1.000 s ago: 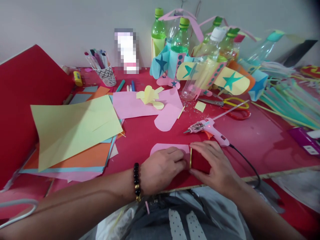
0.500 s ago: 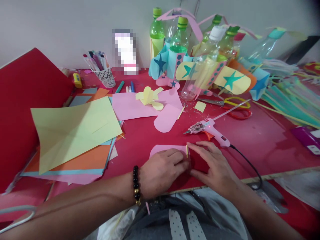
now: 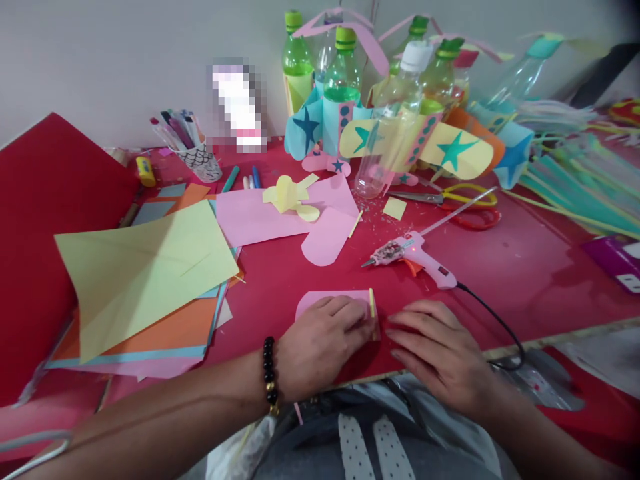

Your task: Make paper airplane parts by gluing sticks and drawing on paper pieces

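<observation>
Centrally, one curled left hand [image 3: 320,341], grip hidden, overlies one flat pink paper piece [image 3: 345,295]; one spread, empty right hand [image 3: 443,350] lies near the red surface [image 3: 530,287]'s front edge.

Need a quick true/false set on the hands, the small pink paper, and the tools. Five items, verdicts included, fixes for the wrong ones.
1. The left hand covers part of the small pink paper. True.
2. The right hand is gripping the glue gun. False: the gun lies on the table, not held.
3. A thin yellow strip shows near the end of that paper closest to the right hand. True.
4. The bead bracelet is on the right wrist. False: it is on the left wrist.
5. The scissors have one yellow and one red handle. True.
</observation>
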`<state>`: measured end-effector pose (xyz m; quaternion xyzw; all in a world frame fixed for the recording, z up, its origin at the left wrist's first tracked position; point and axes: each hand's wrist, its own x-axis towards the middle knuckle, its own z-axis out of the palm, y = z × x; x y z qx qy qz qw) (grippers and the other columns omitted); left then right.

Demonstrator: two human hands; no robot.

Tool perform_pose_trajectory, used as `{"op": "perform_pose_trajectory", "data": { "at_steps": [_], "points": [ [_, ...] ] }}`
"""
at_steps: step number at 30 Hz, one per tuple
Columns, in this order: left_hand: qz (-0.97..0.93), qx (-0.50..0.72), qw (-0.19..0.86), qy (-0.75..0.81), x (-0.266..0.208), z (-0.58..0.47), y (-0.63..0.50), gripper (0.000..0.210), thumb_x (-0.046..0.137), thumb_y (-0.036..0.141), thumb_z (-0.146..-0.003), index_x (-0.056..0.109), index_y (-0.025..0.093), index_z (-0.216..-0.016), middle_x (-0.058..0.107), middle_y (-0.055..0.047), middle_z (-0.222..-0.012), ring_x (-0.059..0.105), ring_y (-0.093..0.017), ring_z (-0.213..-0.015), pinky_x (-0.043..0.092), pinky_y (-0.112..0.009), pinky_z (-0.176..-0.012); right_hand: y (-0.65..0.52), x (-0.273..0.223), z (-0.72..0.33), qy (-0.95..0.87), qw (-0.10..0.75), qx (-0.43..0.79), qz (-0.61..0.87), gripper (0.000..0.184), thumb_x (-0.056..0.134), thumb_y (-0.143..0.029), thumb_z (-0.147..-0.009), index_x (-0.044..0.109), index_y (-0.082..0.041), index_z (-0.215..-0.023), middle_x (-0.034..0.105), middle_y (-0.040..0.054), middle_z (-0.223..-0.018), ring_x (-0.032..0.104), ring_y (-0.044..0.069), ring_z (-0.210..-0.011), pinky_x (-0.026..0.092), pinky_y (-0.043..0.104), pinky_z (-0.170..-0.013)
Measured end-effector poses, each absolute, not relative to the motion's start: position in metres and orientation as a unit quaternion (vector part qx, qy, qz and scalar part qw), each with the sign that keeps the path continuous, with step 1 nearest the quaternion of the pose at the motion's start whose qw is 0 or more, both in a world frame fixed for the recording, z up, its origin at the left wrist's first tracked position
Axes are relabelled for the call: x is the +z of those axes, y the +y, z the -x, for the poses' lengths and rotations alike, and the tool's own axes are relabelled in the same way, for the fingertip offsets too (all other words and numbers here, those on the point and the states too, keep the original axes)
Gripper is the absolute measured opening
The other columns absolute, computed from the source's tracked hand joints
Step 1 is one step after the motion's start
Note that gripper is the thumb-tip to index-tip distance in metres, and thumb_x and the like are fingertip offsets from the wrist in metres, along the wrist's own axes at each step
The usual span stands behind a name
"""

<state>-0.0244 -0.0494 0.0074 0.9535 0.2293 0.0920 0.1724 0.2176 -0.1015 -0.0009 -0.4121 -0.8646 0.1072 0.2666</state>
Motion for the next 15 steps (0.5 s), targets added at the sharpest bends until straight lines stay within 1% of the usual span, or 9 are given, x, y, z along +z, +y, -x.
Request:
{"op": "perform_pose_trajectory", "data": {
  "at_steps": [2,6,11,15],
  "points": [
    [-0.956,0.100,0.167,0.218,0.0068,0.0247,-0.0487,0.030,0.042,0.023,-0.100,0.056,0.018,-0.126,0.056,-0.008,-0.127,0.050,-0.022,-0.115,0.043,-0.039,-0.101,-0.1061,-0.0011,-0.2194,-0.874,0.251,0.107,0.402,0.025,0.065,-0.014,-0.083,0.071,-0.016,-0.107,0.071,0.0112,-0.110,0.059,0.026,-0.106,0.052,0.044,-0.091],
    [-0.961,0.110,0.152,0.202,0.0036,0.0265,-0.0484,0.034,0.039,0.022,-0.102,0.054,0.016,-0.131,0.051,-0.006,-0.142,0.046,-0.022,-0.124,0.040,-0.039,-0.108,-0.1101,-0.0021,-0.2204,-0.891,0.223,0.102,0.382,0.033,0.063,-0.016,-0.085,0.067,-0.017,-0.117,0.070,0.0098,-0.118,0.056,0.026,-0.112,0.051,0.044,-0.092],
    [-0.963,0.095,0.147,0.204,0.0014,0.0275,-0.0494,0.038,0.041,0.022,-0.101,0.049,0.016,-0.137,0.049,-0.007,-0.144,0.045,-0.021,-0.128,0.040,-0.041,-0.109,-0.1097,-0.0015,-0.2183,-0.893,0.207,0.101,0.386,0.038,0.059,-0.018,-0.088,0.064,-0.021,-0.126,0.070,0.0079,-0.120,0.057,0.024,-0.112,0.050,0.043,-0.092],
    [-0.964,0.084,0.143,0.209,0.0040,0.0265,-0.0494,0.039,0.040,0.022,-0.101,0.047,0.017,-0.139,0.050,-0.008,-0.144,0.046,-0.021,-0.127,0.041,-0.041,-0.108,-0.1110,-0.0008,-0.2175,-0.892,0.207,0.095,0.391,0.038,0.057,-0.019,-0.090,0.063,-0.022,-0.127,0.070,0.0081,-0.120,0.057,0.025,-0.113,0.049,0.043,-0.093]
  ]
}}
